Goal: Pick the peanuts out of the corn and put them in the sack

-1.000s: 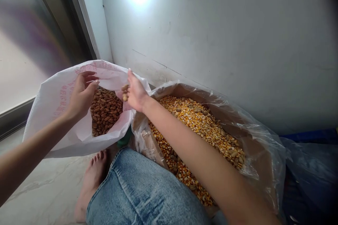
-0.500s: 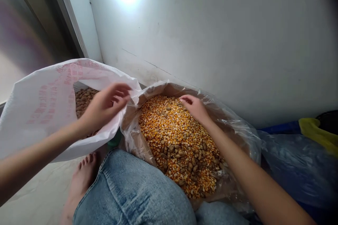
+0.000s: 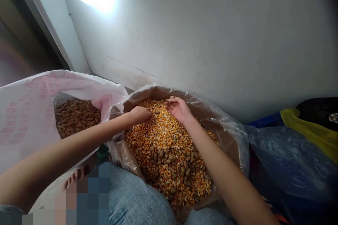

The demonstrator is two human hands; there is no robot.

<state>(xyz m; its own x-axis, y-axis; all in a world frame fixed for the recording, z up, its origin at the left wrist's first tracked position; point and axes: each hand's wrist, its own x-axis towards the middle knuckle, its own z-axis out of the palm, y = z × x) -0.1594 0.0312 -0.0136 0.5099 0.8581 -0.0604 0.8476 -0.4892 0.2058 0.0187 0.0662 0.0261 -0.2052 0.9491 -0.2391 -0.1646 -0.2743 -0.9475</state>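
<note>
Picked peanuts from corn at frame centre, apparently. Pinched one, seemingly, with right hand, fingers curled; rested left hand on corn (finger closure indiscernible). Likely called next for lifting peanuts clear.

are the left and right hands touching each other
Apart: the head view shows corn in the gap between the left hand and the right hand.

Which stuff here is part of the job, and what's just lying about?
Part of the job:
- left hand, right hand
- corn kernels, in-shell peanuts
- plastic-lined cardboard box
- white printed sack

Apparently lying about:
- yellow material
- translucent plastic
- black round object, unclear
</note>
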